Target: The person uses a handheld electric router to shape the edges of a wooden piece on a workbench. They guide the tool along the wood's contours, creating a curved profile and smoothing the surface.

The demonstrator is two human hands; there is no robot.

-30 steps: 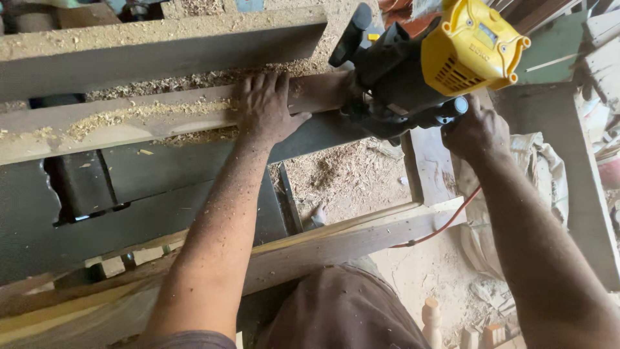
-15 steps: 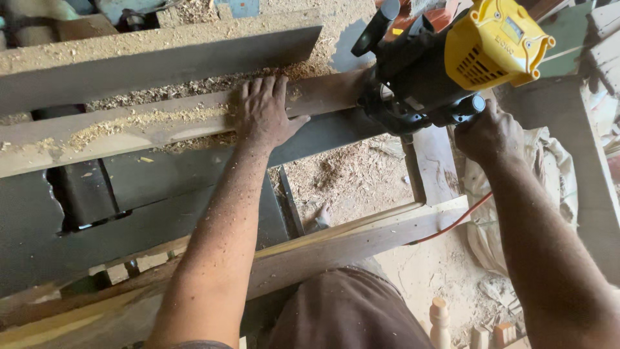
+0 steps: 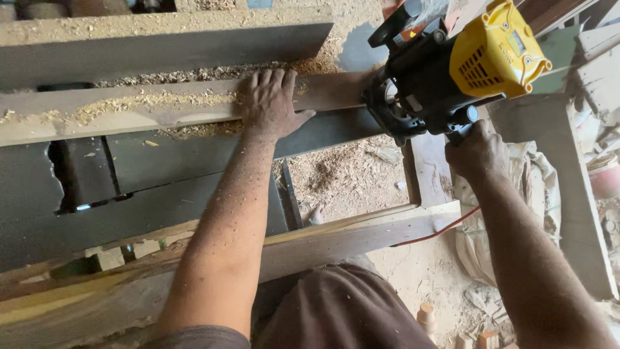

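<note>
Left hand [image 3: 271,103] lies flat, palm down and fingers spread, pressing on a long wooden plank [image 3: 161,110] rather than gripping it; the right hand [image 3: 476,150] is clenched around a black side handle of a power router [image 3: 452,71]. Seen from the head camera, the router has a black body with a bright yellow vented motor cap, and it sits at the right end of the plank, just beside the left hand's fingertips, with its base against the wood. Its body is tilted, the yellow cap pointing up and to the right and the black base down and to the left toward the plank. The plank is pale brown, narrow and straight, dusted with light shavings along its top face; its long axis runs almost level across the view, from the left edge to under the router, rising slightly to the right. It rests on a dark grey metal machine table [image 3: 161,174], with a dark fence board [image 3: 168,48] behind it and sawdust [image 3: 342,174] heaped in the opening below. A red cord [image 3: 439,229] trails over a rough timber beam [image 3: 336,242] nearer the person.
</note>
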